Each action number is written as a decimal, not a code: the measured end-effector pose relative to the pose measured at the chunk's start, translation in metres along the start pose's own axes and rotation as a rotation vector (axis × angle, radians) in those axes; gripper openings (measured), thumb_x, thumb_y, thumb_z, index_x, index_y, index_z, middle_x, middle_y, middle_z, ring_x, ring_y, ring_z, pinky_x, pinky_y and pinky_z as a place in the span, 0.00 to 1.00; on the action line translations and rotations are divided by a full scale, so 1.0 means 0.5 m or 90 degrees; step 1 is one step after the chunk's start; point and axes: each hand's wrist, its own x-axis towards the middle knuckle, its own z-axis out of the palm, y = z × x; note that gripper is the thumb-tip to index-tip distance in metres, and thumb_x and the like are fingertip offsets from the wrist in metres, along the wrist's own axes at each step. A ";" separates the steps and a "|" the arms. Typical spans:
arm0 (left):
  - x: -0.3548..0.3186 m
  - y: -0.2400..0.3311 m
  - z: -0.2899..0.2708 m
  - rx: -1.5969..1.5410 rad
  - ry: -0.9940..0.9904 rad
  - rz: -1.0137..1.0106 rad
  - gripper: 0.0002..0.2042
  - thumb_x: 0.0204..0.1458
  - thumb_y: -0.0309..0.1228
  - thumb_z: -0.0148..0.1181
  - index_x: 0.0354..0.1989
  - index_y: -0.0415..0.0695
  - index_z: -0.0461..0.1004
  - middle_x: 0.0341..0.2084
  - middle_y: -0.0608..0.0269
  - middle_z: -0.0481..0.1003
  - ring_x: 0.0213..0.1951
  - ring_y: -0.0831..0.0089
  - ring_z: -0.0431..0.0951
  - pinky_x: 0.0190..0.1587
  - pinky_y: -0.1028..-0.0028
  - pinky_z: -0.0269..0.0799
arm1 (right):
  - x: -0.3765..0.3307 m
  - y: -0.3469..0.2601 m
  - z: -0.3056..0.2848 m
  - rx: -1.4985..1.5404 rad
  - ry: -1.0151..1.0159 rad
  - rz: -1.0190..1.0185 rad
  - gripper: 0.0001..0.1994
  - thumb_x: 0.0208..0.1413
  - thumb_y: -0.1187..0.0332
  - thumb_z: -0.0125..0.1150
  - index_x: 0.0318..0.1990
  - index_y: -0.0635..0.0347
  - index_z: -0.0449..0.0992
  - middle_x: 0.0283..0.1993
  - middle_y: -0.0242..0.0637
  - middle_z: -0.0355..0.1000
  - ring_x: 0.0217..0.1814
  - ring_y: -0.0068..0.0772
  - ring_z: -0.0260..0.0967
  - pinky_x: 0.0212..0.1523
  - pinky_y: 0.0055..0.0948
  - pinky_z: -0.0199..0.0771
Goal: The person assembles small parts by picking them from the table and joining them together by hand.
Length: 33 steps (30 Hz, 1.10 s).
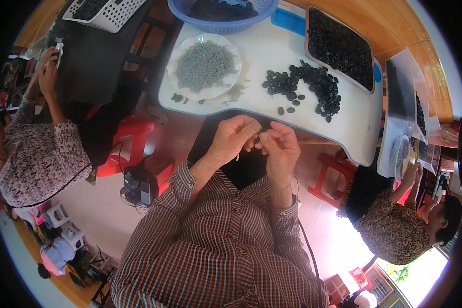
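My left hand [234, 136] and my right hand [280, 147] meet just off the table's near edge, above my lap. Thumb and fingers are pinched together on both, with the fingertips almost touching. Something small and dark seems to sit between them, too small and hidden to name. A thin white bit shows just under my left fingers. Beyond my hands, several small black oval pieces [327, 91] lie in a loose pile on the white table [256, 66]. To the left, a white scalloped plate [234, 77] holds a heap of small grey pieces [203, 65].
A blue basket [226, 23] with dark pieces stands at the table's far edge. At the far right lies a tray [309, 49] full of black ovals. Co-workers sit left [41, 149] and right [395, 226]. Red stools [331, 177] and a small black device [140, 187] flank me.
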 end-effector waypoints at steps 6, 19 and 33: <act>-0.004 -0.002 0.002 0.005 0.023 0.004 0.08 0.59 0.30 0.55 0.35 0.37 0.74 0.22 0.68 0.73 0.20 0.85 0.69 0.20 0.84 0.65 | -0.008 -0.015 0.012 -0.088 0.013 -0.029 0.15 0.54 0.78 0.62 0.49 0.64 0.69 0.34 0.33 0.74 0.29 0.19 0.74 0.26 0.13 0.67; -0.014 0.002 0.016 0.054 0.050 0.037 0.07 0.58 0.28 0.55 0.34 0.37 0.74 0.20 0.68 0.72 0.18 0.85 0.68 0.19 0.83 0.64 | -0.023 -0.013 0.028 -0.183 0.031 -0.101 0.19 0.54 0.80 0.60 0.52 0.68 0.64 0.33 0.36 0.74 0.30 0.22 0.73 0.31 0.17 0.72; -0.017 0.007 0.012 0.043 0.043 0.052 0.08 0.60 0.30 0.54 0.35 0.36 0.75 0.20 0.69 0.72 0.21 0.85 0.69 0.22 0.84 0.66 | -0.014 -0.035 0.025 -0.169 0.037 0.002 0.06 0.54 0.78 0.61 0.40 0.65 0.75 0.33 0.34 0.76 0.29 0.18 0.74 0.25 0.14 0.69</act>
